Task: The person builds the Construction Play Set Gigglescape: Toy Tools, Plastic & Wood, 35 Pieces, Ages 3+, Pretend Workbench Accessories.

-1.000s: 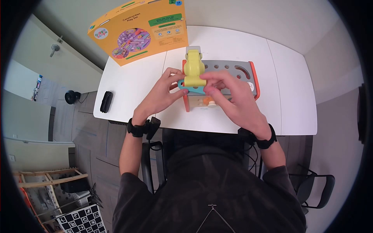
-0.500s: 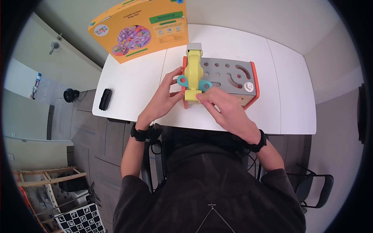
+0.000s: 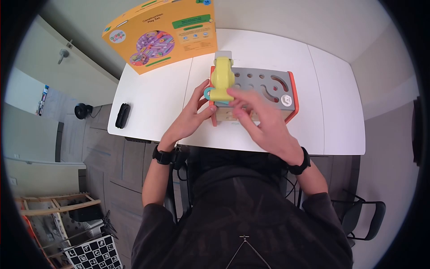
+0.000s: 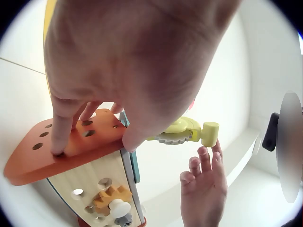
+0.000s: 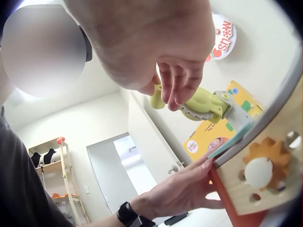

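On a toy workbench (image 3: 253, 80) stands a yellow-green toy saw (image 3: 222, 76) with a toothed grey blade, hinged at its far end. Its arm is tilted up off the bench top. My left hand (image 3: 191, 117) holds the bench's left end: the thumb lies at the front top edge, and the fingers press the orange side panel (image 4: 80, 151), one tip at a hole. A teal strip (image 3: 207, 93) lies beneath the saw, partly covered by it. My right hand (image 3: 268, 124) touches the saw's cylindrical handle (image 4: 209, 134) with its fingertips, the other fingers loosely extended.
An orange gear (image 5: 271, 158) with a white knob sits on the bench's front panel, and a white knob (image 3: 286, 100) on its top right. A yellow play-set box (image 3: 179, 40) stands behind left. A black case (image 3: 122, 115) lies at the table's left edge.
The saw's arm swung down towards the bench half a second ago and is raised again now. My right fingers pinched the handle then and are looser now. My left hand stays at the bench.
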Available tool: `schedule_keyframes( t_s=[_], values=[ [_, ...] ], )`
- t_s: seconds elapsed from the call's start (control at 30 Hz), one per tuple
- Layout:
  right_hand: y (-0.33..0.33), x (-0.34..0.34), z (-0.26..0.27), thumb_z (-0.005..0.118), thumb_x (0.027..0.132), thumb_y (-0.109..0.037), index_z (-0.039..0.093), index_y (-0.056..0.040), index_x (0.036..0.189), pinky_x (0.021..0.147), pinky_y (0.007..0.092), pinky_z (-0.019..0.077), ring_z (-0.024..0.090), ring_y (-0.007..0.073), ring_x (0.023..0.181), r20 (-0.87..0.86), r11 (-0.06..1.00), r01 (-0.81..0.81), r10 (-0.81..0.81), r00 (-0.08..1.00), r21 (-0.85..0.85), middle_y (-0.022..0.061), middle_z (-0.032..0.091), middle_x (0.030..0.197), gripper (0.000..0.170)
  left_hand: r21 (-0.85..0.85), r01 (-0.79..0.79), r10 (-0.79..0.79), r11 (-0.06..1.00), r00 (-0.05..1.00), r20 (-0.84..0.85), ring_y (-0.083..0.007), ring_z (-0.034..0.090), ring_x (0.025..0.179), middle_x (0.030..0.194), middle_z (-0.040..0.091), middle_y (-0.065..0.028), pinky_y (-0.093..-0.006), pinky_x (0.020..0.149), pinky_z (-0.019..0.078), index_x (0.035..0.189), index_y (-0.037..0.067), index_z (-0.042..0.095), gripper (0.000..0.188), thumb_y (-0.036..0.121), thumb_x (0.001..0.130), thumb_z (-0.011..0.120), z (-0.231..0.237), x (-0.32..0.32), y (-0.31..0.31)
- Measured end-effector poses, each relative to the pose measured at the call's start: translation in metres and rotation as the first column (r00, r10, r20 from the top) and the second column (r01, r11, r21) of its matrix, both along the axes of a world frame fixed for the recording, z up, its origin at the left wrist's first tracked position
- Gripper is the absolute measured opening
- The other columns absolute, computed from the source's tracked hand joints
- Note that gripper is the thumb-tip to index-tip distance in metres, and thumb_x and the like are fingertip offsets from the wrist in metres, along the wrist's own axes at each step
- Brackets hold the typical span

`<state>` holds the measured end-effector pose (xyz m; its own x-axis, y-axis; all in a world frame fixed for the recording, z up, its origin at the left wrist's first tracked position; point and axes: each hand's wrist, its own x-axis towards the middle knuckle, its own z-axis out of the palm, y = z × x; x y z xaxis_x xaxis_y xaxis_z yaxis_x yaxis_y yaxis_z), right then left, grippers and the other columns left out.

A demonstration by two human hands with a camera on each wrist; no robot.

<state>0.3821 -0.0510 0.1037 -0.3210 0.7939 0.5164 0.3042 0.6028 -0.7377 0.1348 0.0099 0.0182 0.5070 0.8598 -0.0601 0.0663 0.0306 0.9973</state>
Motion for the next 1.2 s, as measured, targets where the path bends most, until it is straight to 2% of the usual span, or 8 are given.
schedule_keyframes(
  t_s=[0.27,0.5,0.6,0.67,0.87,1.0,1.1,1.2],
  values=[
    [0.024,-0.001,0.017,0.068,0.104,-0.009,0.069,-0.0045,0.128,0.072,0.0340,0.0567,0.072,0.0243,0.081,0.008,1.000,0.017,-0.017,1.000,0.002,0.0097,0.073,0.097,0.024,-0.099,-0.024,0.026,0.995,0.999,0.026,-0.0356,0.045,0.154,0.171,0.036,-0.0202,-0.0422,0.116,0.0473,0.174,0.012,0.016,0.074,0.015,0.113,0.058,0.010,0.005,-0.007],
    [0.015,-0.007,0.002,0.069,0.103,-0.006,0.071,-0.0026,0.126,0.072,0.0354,0.0559,0.071,0.0247,0.081,-0.015,1.000,0.012,-0.012,1.000,0.018,0.0107,0.072,0.101,0.023,-0.097,-0.033,0.034,0.995,0.999,0.006,-0.0299,0.053,0.147,0.164,0.044,-0.0185,-0.0370,0.107,0.0514,0.172,0.009,0.020,0.069,0.015,0.114,0.057,0.003,0.006,-0.007],
    [0.005,-0.004,-0.007,0.068,0.104,-0.006,0.071,-0.0022,0.126,0.073,0.0381,0.0560,0.071,0.0273,0.084,0.040,1.000,-0.019,0.018,0.999,0.013,0.0113,0.070,0.099,0.023,-0.077,-0.073,0.075,0.994,0.997,0.028,-0.0218,0.073,0.102,0.142,0.061,-0.0141,-0.0387,0.095,0.0585,0.168,0.008,0.026,0.066,0.014,0.111,0.059,0.015,0.013,-0.013],
    [0.003,-0.002,-0.015,0.067,0.104,-0.005,0.070,-0.0023,0.127,0.074,0.0401,0.0562,0.072,0.0295,0.086,0.080,0.998,-0.046,0.042,0.996,0.048,0.0117,0.069,0.098,0.023,-0.060,-0.075,0.078,0.995,0.996,0.041,-0.0229,0.073,0.105,0.144,0.060,-0.0142,-0.0389,0.097,0.0588,0.170,0.008,0.023,0.070,0.012,0.110,0.059,0.010,0.013,-0.012],
    [-0.004,0.004,-0.030,0.067,0.105,-0.007,0.070,-0.0032,0.129,0.076,0.0419,0.0566,0.071,0.0311,0.089,0.180,0.999,-0.038,0.043,0.983,-0.028,0.0111,0.067,0.103,0.024,-0.083,-0.097,0.103,0.992,0.992,0.067,-0.0238,0.073,0.107,0.148,0.057,-0.0138,-0.0395,0.099,0.0588,0.170,0.007,0.023,0.070,0.007,0.109,0.056,0.007,0.016,-0.014],
    [-0.004,0.003,-0.023,0.066,0.105,-0.008,0.070,-0.0045,0.129,0.075,0.0421,0.0568,0.072,0.0313,0.087,0.137,1.000,-0.003,0.000,0.991,0.024,0.0110,0.069,0.100,0.025,-0.120,-0.098,0.104,0.988,0.994,0.041,-0.0232,0.073,0.107,0.148,0.057,-0.0131,-0.0415,0.103,0.0575,0.169,0.007,0.026,0.064,0.013,0.112,0.055,0.014,0.016,-0.017],
    [0.004,0.000,-0.007,0.067,0.105,-0.009,0.069,-0.0048,0.131,0.075,0.0408,0.0569,0.072,0.0299,0.086,0.050,1.000,0.018,-0.019,0.999,0.016,0.0113,0.071,0.099,0.026,-0.136,-0.058,0.067,0.989,0.996,0.059,-0.0197,0.065,0.108,0.151,0.052,-0.0155,-0.0353,0.092,0.0567,0.168,0.003,0.026,0.062,0.015,0.114,0.055,0.011,0.014,-0.016],
    [0.017,-0.001,0.015,0.067,0.105,-0.011,0.067,-0.0043,0.133,0.076,0.0382,0.0573,0.073,0.0275,0.086,-0.001,0.999,0.005,-0.005,1.000,-0.054,0.0116,0.072,0.100,0.029,-0.174,-0.094,0.105,0.980,0.993,0.054,-0.0250,0.065,0.124,0.157,0.050,-0.0183,-0.0378,0.103,0.0547,0.168,0.002,0.026,0.067,0.019,0.113,0.060,0.014,0.016,-0.019]
  ],
)
